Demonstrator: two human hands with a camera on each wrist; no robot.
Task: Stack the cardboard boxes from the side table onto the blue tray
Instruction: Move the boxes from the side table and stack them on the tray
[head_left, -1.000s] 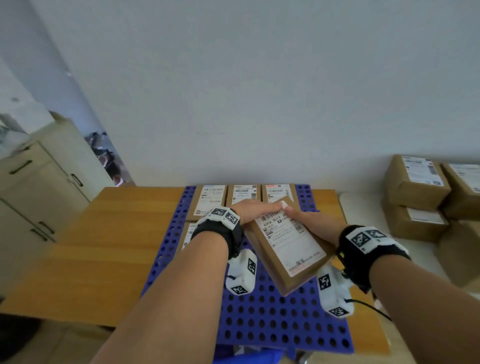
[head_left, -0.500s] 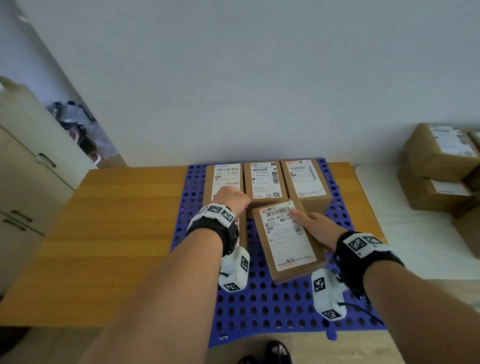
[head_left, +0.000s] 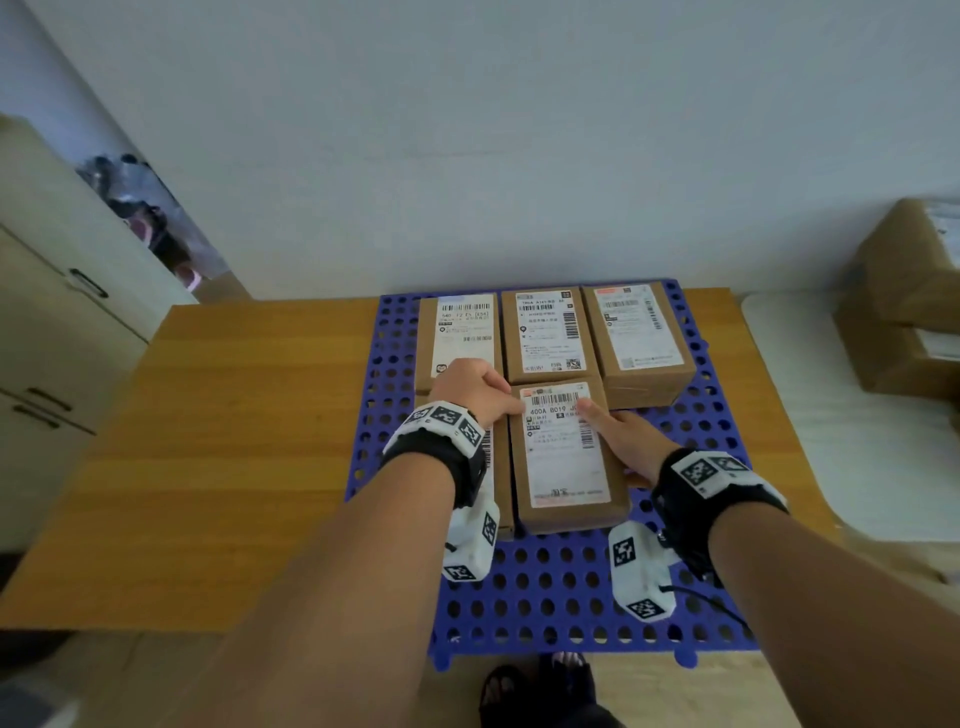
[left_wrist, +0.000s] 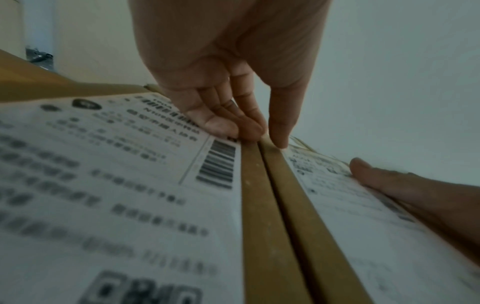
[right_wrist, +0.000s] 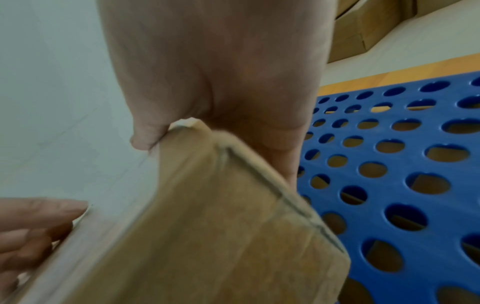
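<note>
Cupboard (head_left: 47, 332): stands far left, beside the wooden table (head_left: 234, 441).
Blue tray (head_left: 545, 597): lies on the table, full of round holes; three boxes (head_left: 550, 332) sit in its back row.
Left box (head_left: 501, 478): already on the tray in the front row, mostly under my wrist.
My left hand (head_left: 475, 387): fingers straight and close together, tips pressed into the seam between the two front boxes, gripping nothing.
Middle box (head_left: 566, 457): the one I am placing; it rests flat on the tray, label up, tight against its left neighbour.
Handling: I judge it light and stiff, with smooth cardboard sides; best held by the long sides, not by the glossy label.
My right hand (head_left: 626, 441): clamped on the middle box's right side, thumb on the label.
Remaining boxes (head_left: 904, 312): stacked on the white side table (head_left: 857, 441), far right.
</note>
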